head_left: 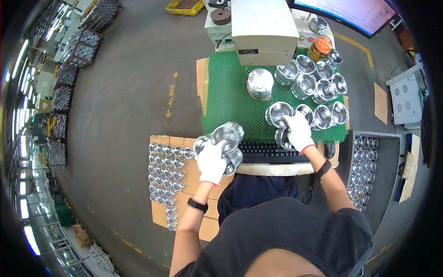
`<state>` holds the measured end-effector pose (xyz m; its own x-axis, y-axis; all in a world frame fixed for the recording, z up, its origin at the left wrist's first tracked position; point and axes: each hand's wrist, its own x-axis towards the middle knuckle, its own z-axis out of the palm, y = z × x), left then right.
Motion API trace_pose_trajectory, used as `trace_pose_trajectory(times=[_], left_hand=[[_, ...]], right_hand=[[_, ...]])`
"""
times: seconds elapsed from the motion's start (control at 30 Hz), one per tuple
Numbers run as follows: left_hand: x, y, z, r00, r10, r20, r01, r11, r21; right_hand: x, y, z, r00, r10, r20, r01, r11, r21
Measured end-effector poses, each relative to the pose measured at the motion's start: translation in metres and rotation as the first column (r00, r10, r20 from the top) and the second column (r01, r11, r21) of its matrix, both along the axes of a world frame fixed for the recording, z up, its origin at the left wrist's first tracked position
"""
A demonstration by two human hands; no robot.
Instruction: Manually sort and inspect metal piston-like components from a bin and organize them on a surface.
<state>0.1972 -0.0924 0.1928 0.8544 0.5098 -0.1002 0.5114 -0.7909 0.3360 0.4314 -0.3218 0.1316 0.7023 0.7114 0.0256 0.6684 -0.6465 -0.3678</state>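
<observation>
My left hand (212, 162), in a white glove, is closed around a cluster of several shiny metal cups (228, 134) over the cardboard's edge, left of the keyboard. The cups in it are a little blurred. My right hand (299, 132), also gloved, is closed on a metal cup (283, 138) that lies tipped at the keyboard's far edge. Just beyond its fingers stands an open metal cup (278, 113) on the green mesh mat (230, 111). More cups (323, 91) stand grouped at the mat's right. One cup (260, 84) sits by itself before the machine.
A beige boxy machine (265, 32) stands at the mat's far side, with a monitor (350, 14) to its right. An orange-lidded jar (320, 48) is among the cups. A black keyboard (270, 153) lies nearest me. Cardboard (189, 175) at left and a grey bin (385, 143) at right bear rows of cups.
</observation>
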Motion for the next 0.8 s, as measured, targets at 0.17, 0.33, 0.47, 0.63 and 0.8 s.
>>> trace_pose_trajectory(times=[0.17,0.33,0.47,0.63,0.8], left_hand=[[0.073,0.008,-0.03,0.985,-0.17,-0.041,0.173,0.982,0.073],[0.099,0.006,-0.041,0.945,-0.314,-0.09,0.323,0.939,0.118],[0.083,0.01,-0.033,0.954,-0.296,0.042,0.293,0.954,0.062],[0.064,0.026,-0.028,0.983,-0.155,0.099,0.159,0.987,-0.029],[0.07,0.059,-0.035,0.98,-0.156,0.122,0.157,0.988,0.006]], right_hand=[[-0.002,0.004,0.019,0.999,0.046,-0.005,-0.046,0.993,-0.105],[-0.01,-0.003,0.028,0.997,0.031,0.074,-0.024,0.995,-0.095],[-0.018,-0.021,0.024,0.971,0.08,0.225,-0.084,0.996,0.009],[-0.045,-0.053,0.041,0.971,0.07,0.231,-0.059,0.997,-0.052],[-0.08,-0.089,0.05,0.991,-0.08,0.109,0.102,0.972,-0.213]])
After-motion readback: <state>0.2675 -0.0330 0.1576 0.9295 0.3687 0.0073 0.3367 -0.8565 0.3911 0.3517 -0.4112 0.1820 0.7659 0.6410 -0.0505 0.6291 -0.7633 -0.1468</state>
